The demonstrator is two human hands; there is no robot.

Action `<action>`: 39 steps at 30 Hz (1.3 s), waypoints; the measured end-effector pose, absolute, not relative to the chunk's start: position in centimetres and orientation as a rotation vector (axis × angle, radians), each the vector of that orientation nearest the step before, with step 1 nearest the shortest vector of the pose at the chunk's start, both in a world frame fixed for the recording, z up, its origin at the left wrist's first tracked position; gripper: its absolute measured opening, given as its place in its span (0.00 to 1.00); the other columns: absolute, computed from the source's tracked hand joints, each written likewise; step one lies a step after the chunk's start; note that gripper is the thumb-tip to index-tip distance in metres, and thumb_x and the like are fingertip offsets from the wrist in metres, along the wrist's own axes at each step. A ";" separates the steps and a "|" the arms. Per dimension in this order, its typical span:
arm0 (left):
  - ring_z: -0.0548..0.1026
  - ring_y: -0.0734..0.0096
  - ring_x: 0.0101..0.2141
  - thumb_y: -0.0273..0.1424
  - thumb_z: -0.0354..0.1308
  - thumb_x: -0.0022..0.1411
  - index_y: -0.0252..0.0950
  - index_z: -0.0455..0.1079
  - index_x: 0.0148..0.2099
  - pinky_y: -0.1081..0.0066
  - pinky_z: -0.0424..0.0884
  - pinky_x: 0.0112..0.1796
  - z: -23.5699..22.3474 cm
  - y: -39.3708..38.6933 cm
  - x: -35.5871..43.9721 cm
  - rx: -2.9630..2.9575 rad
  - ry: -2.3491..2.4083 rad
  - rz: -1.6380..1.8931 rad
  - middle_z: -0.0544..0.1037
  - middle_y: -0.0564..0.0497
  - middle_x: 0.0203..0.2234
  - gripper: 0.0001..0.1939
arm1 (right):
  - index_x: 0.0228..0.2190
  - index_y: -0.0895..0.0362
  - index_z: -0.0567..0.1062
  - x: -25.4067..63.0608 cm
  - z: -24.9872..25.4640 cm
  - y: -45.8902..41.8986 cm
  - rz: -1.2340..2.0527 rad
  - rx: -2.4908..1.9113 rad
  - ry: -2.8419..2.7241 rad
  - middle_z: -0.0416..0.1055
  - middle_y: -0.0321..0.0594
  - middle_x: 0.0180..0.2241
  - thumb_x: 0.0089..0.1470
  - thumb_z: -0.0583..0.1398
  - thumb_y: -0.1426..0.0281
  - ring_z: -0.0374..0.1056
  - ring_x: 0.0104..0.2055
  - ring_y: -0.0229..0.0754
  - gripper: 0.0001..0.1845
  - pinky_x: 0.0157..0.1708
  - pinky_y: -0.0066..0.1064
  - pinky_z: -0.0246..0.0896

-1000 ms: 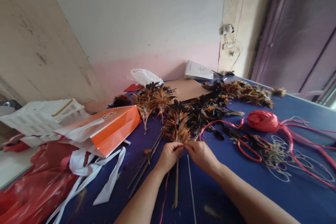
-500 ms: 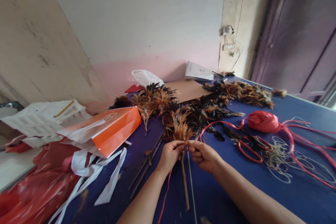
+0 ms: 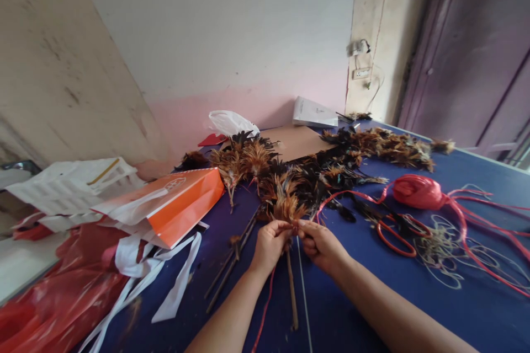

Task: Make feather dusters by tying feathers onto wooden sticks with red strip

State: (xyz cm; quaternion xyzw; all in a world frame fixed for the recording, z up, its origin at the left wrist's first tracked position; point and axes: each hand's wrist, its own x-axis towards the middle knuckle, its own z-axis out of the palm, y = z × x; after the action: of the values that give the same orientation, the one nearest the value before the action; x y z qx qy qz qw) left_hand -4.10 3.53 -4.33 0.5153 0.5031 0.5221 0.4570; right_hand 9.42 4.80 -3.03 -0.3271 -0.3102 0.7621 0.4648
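My left hand (image 3: 271, 242) and my right hand (image 3: 318, 241) meet at the base of a brown and black feather bundle (image 3: 285, 196), both closed in a pinch. The bundle sits at the top of a thin wooden stick (image 3: 292, 292), which points toward me. A red plastic string (image 3: 265, 309) hangs below my left hand, and a bit of red shows between the fingertips. The fingers hide most of the spot where string and stick meet. Several loose sticks (image 3: 229, 265) lie left of my left hand.
Right of my hands lie red-handled scissors (image 3: 395, 241), a red string ball (image 3: 416, 192) and tangled pale thread (image 3: 441, 248). Feather bunches (image 3: 376, 146) cover the back of the blue table (image 3: 343, 309). An orange-and-white paper bag (image 3: 184, 207) and red plastic (image 3: 70, 281) occupy the left.
The view has shifted very slightly. Both hands stay pinched at the base of the feathers, with almost no visible movement.
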 end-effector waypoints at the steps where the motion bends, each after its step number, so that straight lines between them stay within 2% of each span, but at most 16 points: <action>1: 0.61 0.82 0.13 0.36 0.62 0.48 0.32 0.70 0.32 0.79 0.52 0.14 -4.3 3.5 -4.1 1.271 1.234 1.280 0.70 0.56 0.15 0.12 | 0.24 0.61 0.69 9.4 -3.0 4.7 1.855 -0.809 -0.775 0.59 0.27 0.14 0.38 0.63 0.68 0.41 0.11 0.22 0.10 0.10 0.18 0.34; 4: 0.61 0.82 0.14 0.36 0.61 0.48 0.31 0.71 0.32 0.79 0.53 0.15 -4.2 3.5 -4.3 1.268 1.204 1.249 0.71 0.55 0.16 0.12 | 0.23 0.61 0.71 9.3 -3.0 4.5 1.678 -0.900 -0.999 0.60 0.29 0.13 0.42 0.61 0.66 0.45 0.11 0.25 0.10 0.11 0.20 0.35; 7: 0.63 0.81 0.14 0.36 0.61 0.48 0.30 0.71 0.32 0.79 0.55 0.16 -4.0 3.6 -4.6 1.253 1.169 1.213 0.71 0.55 0.15 0.13 | 0.20 0.61 0.72 9.2 -3.1 4.5 1.266 -0.999 -1.400 0.61 0.31 0.13 0.45 0.58 0.65 0.51 0.13 0.28 0.11 0.13 0.22 0.42; 9: 0.63 0.81 0.14 0.36 0.62 0.46 0.30 0.70 0.32 0.79 0.55 0.16 -3.8 3.7 -4.7 1.234 1.158 1.198 0.70 0.55 0.14 0.14 | 0.18 0.60 0.72 9.1 -3.2 4.5 1.102 -1.006 -1.535 0.61 0.32 0.13 0.47 0.56 0.66 0.53 0.15 0.29 0.12 0.15 0.22 0.45; 16: 0.64 0.80 0.14 0.36 0.62 0.45 0.31 0.68 0.30 0.79 0.56 0.15 -3.5 3.8 -4.6 1.206 1.174 1.199 0.72 0.53 0.16 0.14 | 0.26 0.60 0.72 8.6 -3.1 4.6 1.426 -1.008 -1.318 0.62 0.30 0.13 0.44 0.56 0.63 0.49 0.11 0.28 0.12 0.11 0.22 0.40; 25: 0.64 0.80 0.14 0.30 0.59 0.46 0.32 0.70 0.30 0.78 0.57 0.16 -3.7 3.7 -4.6 1.258 1.180 1.183 0.72 0.55 0.16 0.08 | 0.19 0.58 0.64 9.1 -3.2 5.1 1.614 -0.961 -1.136 0.59 0.28 0.14 0.41 0.59 0.60 0.44 0.10 0.25 0.15 0.11 0.22 0.35; 27: 0.64 0.79 0.15 0.28 0.57 0.46 0.31 0.72 0.29 0.78 0.58 0.18 -3.7 3.7 -4.6 1.270 1.176 1.159 0.71 0.54 0.15 0.07 | 0.20 0.58 0.66 9.3 -3.2 5.1 1.512 -0.999 -1.240 0.60 0.29 0.14 0.44 0.58 0.61 0.46 0.11 0.27 0.13 0.11 0.22 0.38; 30: 0.63 0.79 0.15 0.27 0.56 0.45 0.30 0.73 0.26 0.76 0.58 0.19 -3.4 3.6 -4.7 1.279 1.141 1.124 0.70 0.53 0.14 0.06 | 0.21 0.59 0.70 9.6 -2.8 4.7 1.109 -1.016 -1.676 0.64 0.33 0.15 0.49 0.55 0.66 0.56 0.16 0.31 0.11 0.18 0.23 0.48; 34: 0.63 0.78 0.17 0.35 0.54 0.50 0.31 0.71 0.22 0.75 0.58 0.21 -3.0 3.6 -5.0 1.259 1.087 1.110 0.68 0.53 0.13 0.13 | 0.24 0.57 0.74 10.4 -2.0 3.9 0.586 -0.956 -2.160 0.71 0.37 0.23 0.53 0.53 0.70 0.65 0.25 0.36 0.12 0.27 0.25 0.53; 39: 0.60 0.80 0.16 0.38 0.60 0.48 0.30 0.71 0.24 0.76 0.55 0.20 -3.3 4.0 -5.1 1.257 1.146 1.118 0.67 0.55 0.12 0.14 | 0.29 0.55 0.76 10.8 -2.2 4.0 0.530 -0.962 -2.266 0.75 0.39 0.30 0.53 0.52 0.72 0.68 0.32 0.38 0.13 0.31 0.25 0.55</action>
State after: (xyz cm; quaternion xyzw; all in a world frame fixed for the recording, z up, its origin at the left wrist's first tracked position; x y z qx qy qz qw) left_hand -5.08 4.01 -3.33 0.5256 0.4789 0.4674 0.5252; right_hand 10.83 3.96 -2.22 -0.3636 -0.8565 0.2004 0.3068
